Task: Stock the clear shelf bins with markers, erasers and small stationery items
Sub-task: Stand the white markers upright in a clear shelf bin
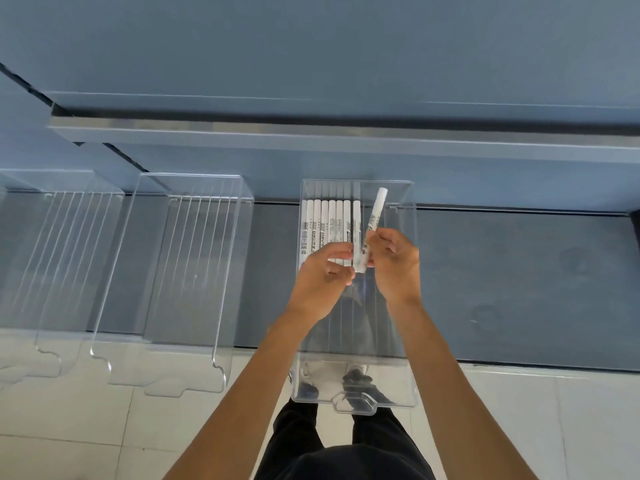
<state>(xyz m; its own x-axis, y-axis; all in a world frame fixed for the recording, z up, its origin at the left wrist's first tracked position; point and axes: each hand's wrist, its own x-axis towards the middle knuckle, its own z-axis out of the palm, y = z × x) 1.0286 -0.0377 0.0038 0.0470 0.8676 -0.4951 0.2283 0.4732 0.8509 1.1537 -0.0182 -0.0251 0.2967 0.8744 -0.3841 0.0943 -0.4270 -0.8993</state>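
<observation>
Currently right hand [394, 265] is gripping white marker [374, 216] mid-barrel over clear bin [360, 182], left hand [323, 271] pinching its lower end. Looking light, stiff, slick; mid-barrel hold seems safest.

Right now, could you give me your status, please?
Right hand grips white marker, left hand pinches its end. Bin holds marker row. Nothing blocking.

Blue-grey shelf [519, 289], white tiled floor [69, 427], black trousers [346, 462]

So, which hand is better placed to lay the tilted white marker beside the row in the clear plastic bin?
Right, probably: the right hand pinches the tilted white marker, and the clear plastic bin is free right of the marker row.
</observation>
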